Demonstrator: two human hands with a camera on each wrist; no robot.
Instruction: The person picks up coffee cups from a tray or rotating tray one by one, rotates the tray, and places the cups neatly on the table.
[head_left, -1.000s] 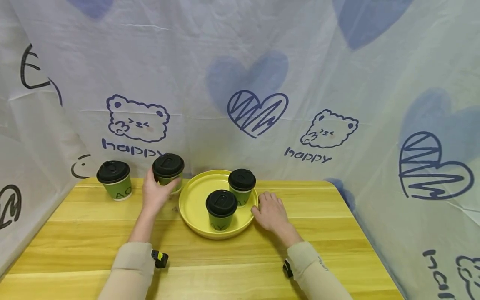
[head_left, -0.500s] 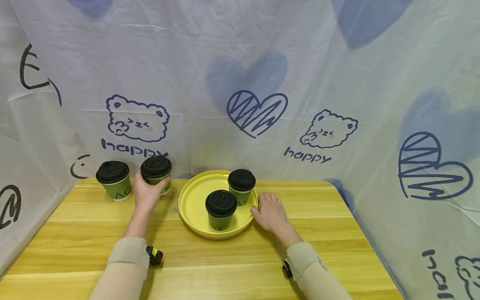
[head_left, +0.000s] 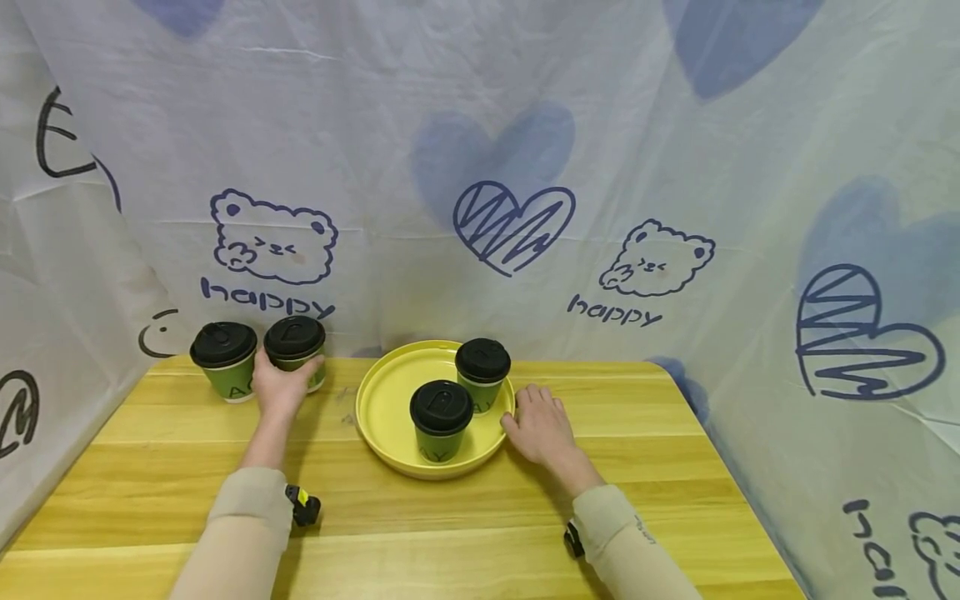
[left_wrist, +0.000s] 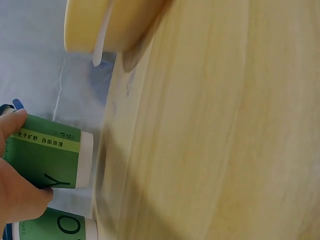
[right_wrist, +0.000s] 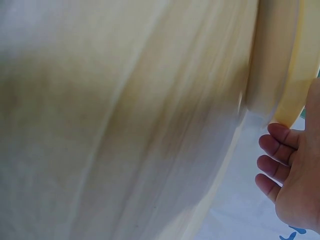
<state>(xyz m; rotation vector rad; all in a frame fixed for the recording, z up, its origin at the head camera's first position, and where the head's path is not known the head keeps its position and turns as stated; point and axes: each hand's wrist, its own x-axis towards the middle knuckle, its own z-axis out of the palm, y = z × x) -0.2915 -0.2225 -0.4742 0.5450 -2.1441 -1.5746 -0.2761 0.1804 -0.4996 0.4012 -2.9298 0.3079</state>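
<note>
My left hand (head_left: 281, 383) grips a green paper cup (left_wrist: 55, 155) with a black lid, fingers and thumb around its side. This cup stands upright, close to the tabletop; I cannot tell whether its base touches. Just left of it is another lidded green cup (head_left: 228, 367). My right hand (head_left: 542, 425) holds the right rim of a round yellow tray (head_left: 386, 417), with bent fingers at the outside and the thumb over the edge. Inside the tray stand a front lidded cup (head_left: 441, 425) and a back lidded cup (head_left: 483, 375), both upright.
The wooden table (head_left: 420, 542) ends at the back against a pale fabric curtain (head_left: 390, 167) printed with hearts and bears. More curtain hangs at both sides. Bare wood lies between the held cup and the tray.
My left hand has moved left with its cup, away from the tray and up beside the other cup. My right hand and the tray have stayed in place.
</note>
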